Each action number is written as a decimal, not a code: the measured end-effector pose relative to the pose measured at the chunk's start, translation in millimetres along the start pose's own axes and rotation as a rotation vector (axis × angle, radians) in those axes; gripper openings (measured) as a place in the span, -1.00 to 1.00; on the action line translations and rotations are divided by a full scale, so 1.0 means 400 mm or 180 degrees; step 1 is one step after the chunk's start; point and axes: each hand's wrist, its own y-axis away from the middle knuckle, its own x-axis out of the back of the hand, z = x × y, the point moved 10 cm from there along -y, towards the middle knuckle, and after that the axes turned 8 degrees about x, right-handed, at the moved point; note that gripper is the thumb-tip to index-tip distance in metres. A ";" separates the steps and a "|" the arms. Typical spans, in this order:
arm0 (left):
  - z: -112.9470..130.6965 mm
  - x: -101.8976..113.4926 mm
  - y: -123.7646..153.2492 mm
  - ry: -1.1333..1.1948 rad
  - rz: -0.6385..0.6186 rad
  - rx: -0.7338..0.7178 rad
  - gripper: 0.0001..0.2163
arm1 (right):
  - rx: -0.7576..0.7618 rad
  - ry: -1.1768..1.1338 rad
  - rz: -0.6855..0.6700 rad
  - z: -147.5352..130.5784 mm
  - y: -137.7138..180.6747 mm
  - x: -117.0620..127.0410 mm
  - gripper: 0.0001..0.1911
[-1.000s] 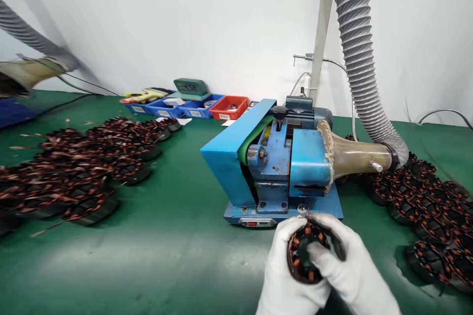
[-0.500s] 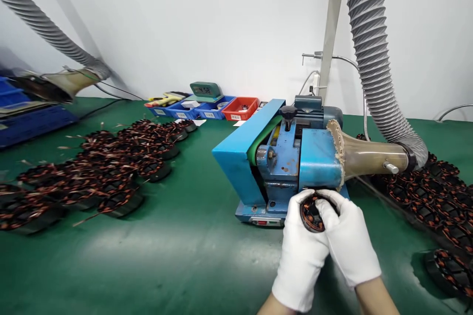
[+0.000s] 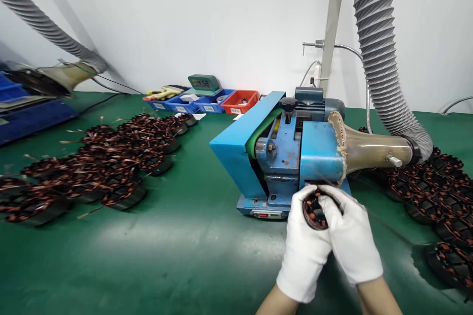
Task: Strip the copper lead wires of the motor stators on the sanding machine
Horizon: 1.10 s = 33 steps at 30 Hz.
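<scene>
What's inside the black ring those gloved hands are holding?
Copper-coloured windings show along the left and lower part of the ring. The right hand covers its right side, with the thumb over the opening; whatever lies beneath is hidden.

I read workshop: blue belt machine (image 3: 285, 150) bolted together on green table (image 3: 166, 256), ribbed extraction hoses (image 3: 377, 39) at upper left and upper right, copper-wound rings (image 3: 123, 197) massed both sides, labelled bins (image 3: 244, 110) along wall (image 3: 221, 15).
</scene>
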 end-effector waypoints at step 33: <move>0.012 -0.006 -0.021 0.0299 0.0093 0.0250 -0.54 | -0.0458 -0.0248 -0.0055 -0.003 -0.025 0.000 -0.75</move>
